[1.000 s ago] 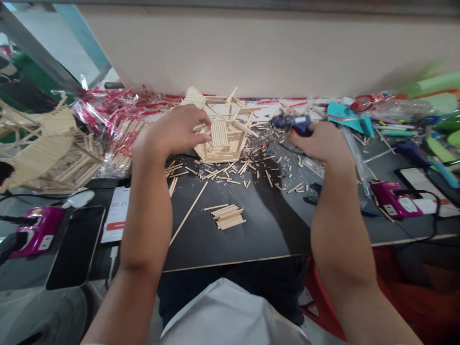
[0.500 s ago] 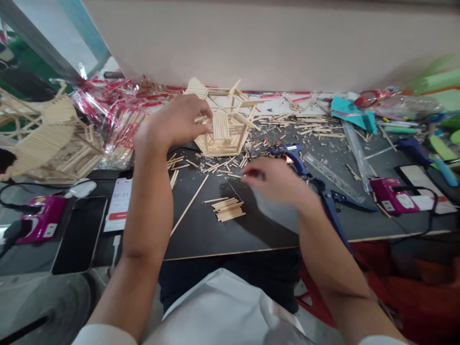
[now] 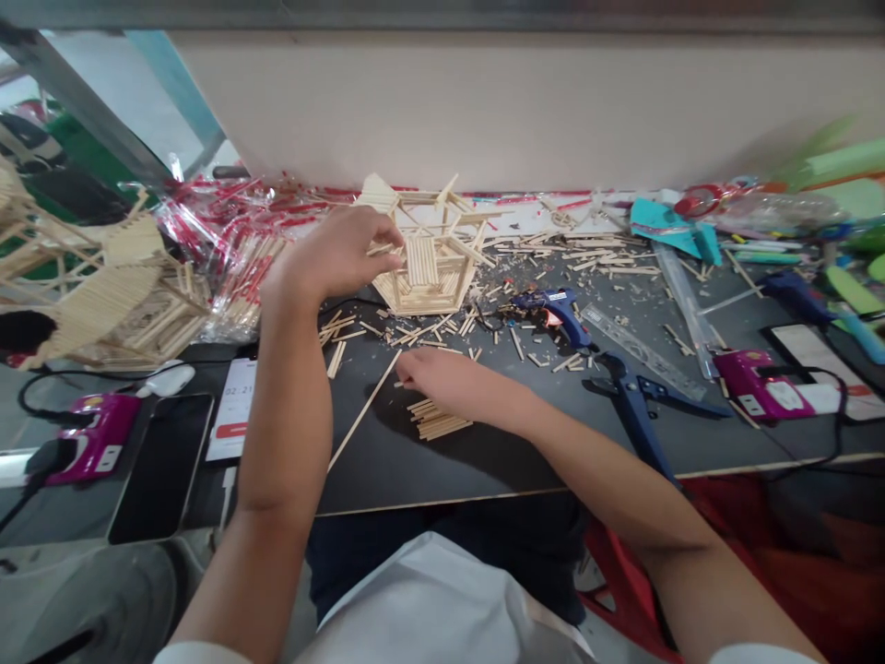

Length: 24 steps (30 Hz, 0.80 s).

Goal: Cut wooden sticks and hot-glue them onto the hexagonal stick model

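Note:
My left hand reaches to the wooden stick model, its thumb and fingertips pinching the left edge of a small panel of side-by-side sticks. The model is a several-sided open frame of thin wooden sticks, standing at the back of the table. Nearer to me, my right hand is low over a small pile of cut sticks. Its fingers are closed at the left end of the stick lying above the pile; most of that stick is hidden by the hand. A long stick lies left of the pile.
A blue glue gun, a clear ruler and blue cutters lie to the right. Stick offcuts scatter behind. On the left are another stick model, bagged sticks, two phones and a purple power adapter.
My right hand has moved left and down from beside the glue gun side to the small stick pile. My left hand stays at the panel. The view has tilted up slightly.

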Available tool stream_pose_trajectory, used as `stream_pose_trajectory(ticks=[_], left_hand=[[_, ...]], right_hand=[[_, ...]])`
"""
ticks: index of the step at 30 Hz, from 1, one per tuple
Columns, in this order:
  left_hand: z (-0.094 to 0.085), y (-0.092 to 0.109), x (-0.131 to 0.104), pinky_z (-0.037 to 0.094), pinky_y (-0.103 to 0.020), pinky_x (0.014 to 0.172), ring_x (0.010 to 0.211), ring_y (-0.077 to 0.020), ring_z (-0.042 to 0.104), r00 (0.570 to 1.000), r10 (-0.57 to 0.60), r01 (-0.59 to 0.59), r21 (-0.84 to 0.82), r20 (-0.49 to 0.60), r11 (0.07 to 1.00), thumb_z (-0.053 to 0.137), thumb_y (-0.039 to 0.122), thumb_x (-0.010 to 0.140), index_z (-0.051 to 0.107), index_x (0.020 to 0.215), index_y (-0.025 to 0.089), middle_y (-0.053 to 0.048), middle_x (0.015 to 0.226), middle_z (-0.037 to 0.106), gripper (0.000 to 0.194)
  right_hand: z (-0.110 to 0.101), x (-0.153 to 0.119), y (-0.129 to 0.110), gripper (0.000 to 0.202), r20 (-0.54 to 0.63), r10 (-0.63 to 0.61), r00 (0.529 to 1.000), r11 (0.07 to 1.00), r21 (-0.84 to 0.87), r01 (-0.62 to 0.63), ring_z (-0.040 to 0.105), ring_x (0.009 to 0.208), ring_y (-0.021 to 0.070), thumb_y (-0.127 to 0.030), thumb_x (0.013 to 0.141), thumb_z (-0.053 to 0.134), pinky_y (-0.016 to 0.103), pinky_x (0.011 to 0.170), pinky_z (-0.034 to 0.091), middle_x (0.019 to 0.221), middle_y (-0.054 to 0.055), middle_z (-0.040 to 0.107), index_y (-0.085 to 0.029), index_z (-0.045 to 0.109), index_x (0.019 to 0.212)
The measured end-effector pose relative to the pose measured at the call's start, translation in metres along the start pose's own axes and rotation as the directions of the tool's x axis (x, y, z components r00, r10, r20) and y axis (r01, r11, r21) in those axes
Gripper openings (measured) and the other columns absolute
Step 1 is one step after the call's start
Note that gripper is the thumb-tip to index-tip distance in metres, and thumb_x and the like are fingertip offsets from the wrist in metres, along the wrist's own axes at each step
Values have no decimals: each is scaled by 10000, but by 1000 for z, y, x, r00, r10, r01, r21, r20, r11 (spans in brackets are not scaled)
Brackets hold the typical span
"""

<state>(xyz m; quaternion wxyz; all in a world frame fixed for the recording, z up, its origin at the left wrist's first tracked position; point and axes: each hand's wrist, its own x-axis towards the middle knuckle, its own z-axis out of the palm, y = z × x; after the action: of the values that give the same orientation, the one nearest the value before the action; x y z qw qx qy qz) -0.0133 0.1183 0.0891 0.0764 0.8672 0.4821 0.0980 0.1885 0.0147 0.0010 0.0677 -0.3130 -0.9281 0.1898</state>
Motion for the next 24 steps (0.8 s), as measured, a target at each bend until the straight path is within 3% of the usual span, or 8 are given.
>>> stream_pose_trajectory(ticks=[3,7,9,11,13,17,21,24], left_hand=[[0,1,1,469,-412,1075,1205,-311,652,1000,1,-1,-6,4,1000,583,425,935,748,1197,165,-146,1258,738,405],[2,2,1,456,-436,1088,1200,-315,644,999,-42,41,-21,-22,999,596,415,936,746,1199,183,-123,1249,731,381],[3,3,1,451,-449,1096,1195,-316,642,998,-54,53,-25,-33,998,604,409,934,751,1184,188,-113,1232,730,365],[3,4,2,454,-456,1095,1187,-318,648,998,-55,55,-30,-32,998,614,400,928,757,1168,185,-116,1216,733,353],[3,6,3,457,-461,1094,1182,-323,654,998,-58,57,-34,-30,998,624,391,922,761,1157,180,-125,1211,735,343],[2,8,4,446,-466,1116,1218,-334,641,998,-51,50,-36,-27,998,619,377,923,760,1140,185,-127,1218,736,322],[3,7,6,435,-460,1131,1232,-330,634,999,-37,37,-36,-20,999,610,379,925,758,1143,190,-120,1223,735,324],[5,5,6,440,-462,1125,1222,-329,638,999,-36,35,-31,-39,999,613,386,918,767,1126,204,-116,1208,742,317]], right_hand=[[-22,-12,12,163,-381,-31,924,961,244,133,704,925,168,-122,1044,563,286,809,545,1069,60,753,-168,667,1161],[-39,-18,29,25,-808,164,566,883,376,281,694,778,121,-215,996,677,259,690,569,982,-1,726,-231,684,1013],[-34,-13,36,50,-883,271,382,889,382,253,666,667,105,-265,978,713,248,607,561,878,-28,694,-244,668,983],[-22,-6,43,49,-914,300,272,916,356,186,664,610,101,-292,994,692,248,582,564,802,-46,680,-254,664,1005],[-8,3,50,44,-934,265,240,946,300,121,704,639,112,-294,1018,645,260,616,582,795,-43,702,-256,663,1032],[10,20,59,115,-948,177,264,984,171,-43,716,642,118,-300,1039,559,256,628,563,750,-40,713,-244,651,996],[10,29,64,159,-960,162,227,978,126,-166,695,620,114,-318,1027,533,240,615,531,724,-33,713,-238,638,939],[6,31,64,170,-940,223,257,962,169,-216,686,651,126,-328,1020,519,260,666,527,751,-17,711,-244,639,933]])
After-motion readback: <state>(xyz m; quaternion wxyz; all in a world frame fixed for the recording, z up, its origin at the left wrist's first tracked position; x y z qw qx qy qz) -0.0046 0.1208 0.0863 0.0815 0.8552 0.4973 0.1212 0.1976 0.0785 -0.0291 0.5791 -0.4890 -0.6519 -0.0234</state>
